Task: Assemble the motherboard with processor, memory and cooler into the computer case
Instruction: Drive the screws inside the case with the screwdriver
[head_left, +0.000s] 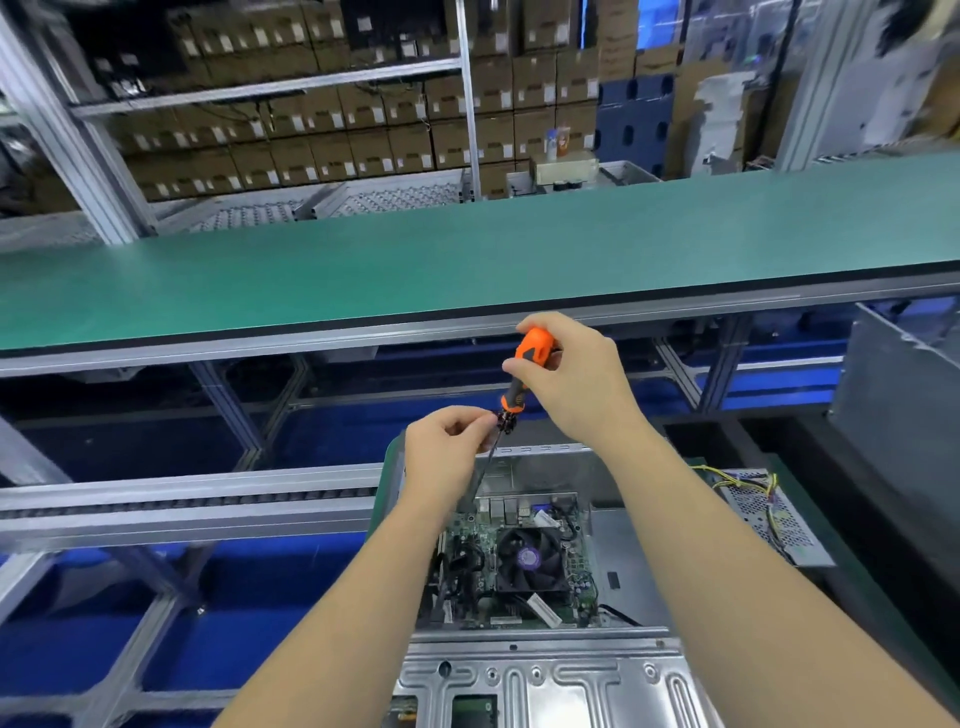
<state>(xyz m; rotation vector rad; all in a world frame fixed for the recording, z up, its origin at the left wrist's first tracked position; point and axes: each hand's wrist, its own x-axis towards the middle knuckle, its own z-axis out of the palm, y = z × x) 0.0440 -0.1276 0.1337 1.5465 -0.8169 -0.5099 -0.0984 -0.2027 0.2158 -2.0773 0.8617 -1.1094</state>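
Observation:
My right hand grips the orange and black handle of a screwdriver, held up above the open metal computer case. My left hand pinches the shaft just under the handle, where small dark screws seem to cling. The thin shaft points down toward the case's far wall. Inside the case lies the green motherboard with a black cooler fan mounted on it. My forearms cover parts of the board's left and right edges.
A perforated power supply with yellow wires sits right of the case. A grey metal panel stands at the far right. A long green bench top runs across behind, with a roller conveyor rail at left and shelves of cartons beyond.

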